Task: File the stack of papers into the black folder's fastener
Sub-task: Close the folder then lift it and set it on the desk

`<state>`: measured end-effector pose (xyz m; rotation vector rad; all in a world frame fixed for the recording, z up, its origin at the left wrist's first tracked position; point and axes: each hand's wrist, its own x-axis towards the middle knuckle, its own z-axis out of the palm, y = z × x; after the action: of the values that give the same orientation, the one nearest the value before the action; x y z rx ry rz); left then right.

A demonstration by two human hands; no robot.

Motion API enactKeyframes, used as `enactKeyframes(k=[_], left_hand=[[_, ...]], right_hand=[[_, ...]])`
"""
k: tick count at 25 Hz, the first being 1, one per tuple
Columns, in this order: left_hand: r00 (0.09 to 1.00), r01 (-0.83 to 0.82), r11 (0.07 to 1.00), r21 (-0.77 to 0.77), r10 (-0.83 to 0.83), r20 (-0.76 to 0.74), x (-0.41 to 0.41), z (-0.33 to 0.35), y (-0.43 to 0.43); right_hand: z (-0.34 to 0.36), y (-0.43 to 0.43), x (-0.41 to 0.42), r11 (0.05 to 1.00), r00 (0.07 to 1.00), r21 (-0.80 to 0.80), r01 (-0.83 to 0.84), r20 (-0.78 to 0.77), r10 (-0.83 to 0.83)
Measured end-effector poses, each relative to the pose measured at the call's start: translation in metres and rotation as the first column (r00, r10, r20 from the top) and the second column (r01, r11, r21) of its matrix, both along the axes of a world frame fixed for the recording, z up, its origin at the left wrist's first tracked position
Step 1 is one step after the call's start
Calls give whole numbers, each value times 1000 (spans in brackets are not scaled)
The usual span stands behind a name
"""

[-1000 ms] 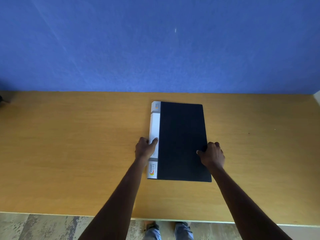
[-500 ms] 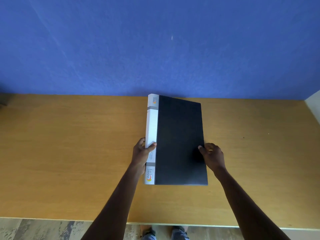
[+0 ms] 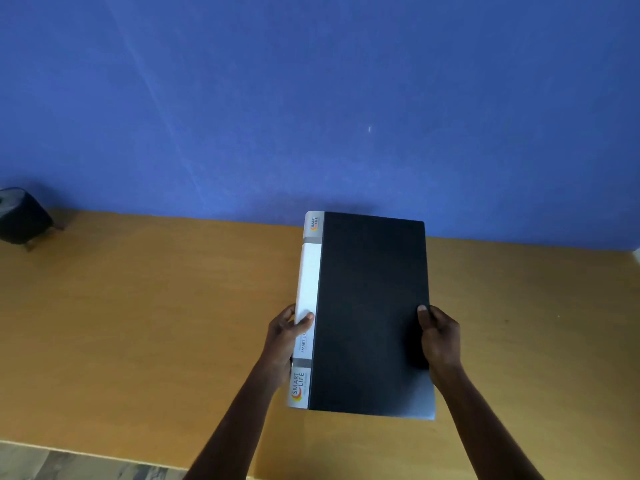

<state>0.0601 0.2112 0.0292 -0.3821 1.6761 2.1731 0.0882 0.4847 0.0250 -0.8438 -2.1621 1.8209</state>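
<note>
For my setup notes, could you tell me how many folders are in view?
1: the black folder, closed, gripped at its spine by the left hand and its opposite edge by the right hand.

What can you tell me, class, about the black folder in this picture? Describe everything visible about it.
The black folder is closed, with a matte, finely textured dark cover and a white spine strip carrying grey bands and a "SMART LIFE" logo at both ends. Pale sheet edges show at its near right corner. It is held over the wooden table, far end towards the blue wall. The left hand holds the spine edge, thumb on top; the right hand holds the opposite edge.
</note>
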Motion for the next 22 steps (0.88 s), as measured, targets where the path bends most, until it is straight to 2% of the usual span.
enactKeyframes(k=[4, 9, 13, 18, 22], left_hand=[[999, -48, 997, -57, 47, -17, -2, 1, -10], [986, -138, 979, -152, 122, -110, -8, 1, -36], [961, -246, 951, -190, 213, -177, -15, 0, -76], [934, -297, 876, -381, 184, -306, -34, 1, -145], [934, -315, 819, -480, 179, -308, -58, 1, -202]], right_hand=[[0, -12, -6, 998, 999, 53, -26, -32, 28], [-4, -43, -22, 993, 998, 96, -62, -13, 64], [-2, -91, -40, 997, 999, 60, -40, -13, 41], [0, -160, -68, 991, 992, 55, -124, 9, 124], [-5, -213, -92, 980, 978, 7, -197, 69, 196]])
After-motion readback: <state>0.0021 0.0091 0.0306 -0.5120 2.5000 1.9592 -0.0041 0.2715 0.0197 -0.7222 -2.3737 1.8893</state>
